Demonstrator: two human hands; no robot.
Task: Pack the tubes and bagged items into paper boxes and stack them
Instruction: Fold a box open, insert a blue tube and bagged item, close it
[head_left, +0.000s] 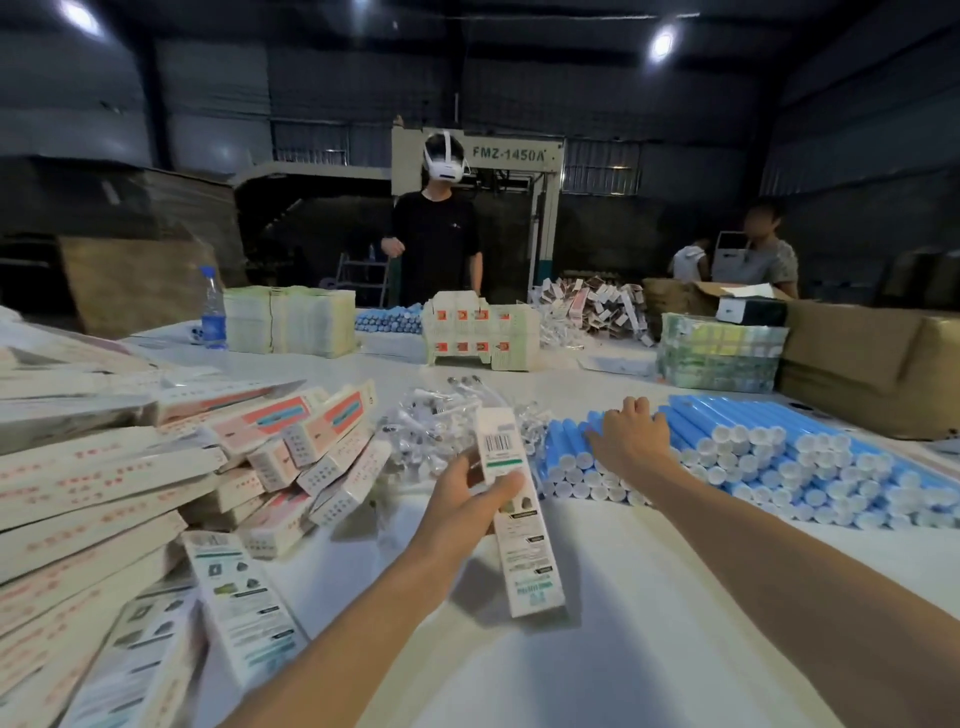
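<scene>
My left hand (470, 496) grips a long white paper box (519, 525) with a barcode, held above the white table (597, 649). My right hand (631, 436) reaches onto the pile of blue tubes with white caps (779, 462), fingers curled over the tubes at its left end. Whether it has hold of one I cannot tell. A heap of small clear bagged items (431, 431) lies just behind the box. Filled paper boxes (130, 483) are stacked in a slanting pile at the left.
Flat box blanks (288, 319) and a water bottle (212, 309) stand at the far left. A block of folded boxes (480, 332) sits mid-table. Brown cartons (857, 358) are at the right. A person in black (436, 244) stands across the table; another sits far right.
</scene>
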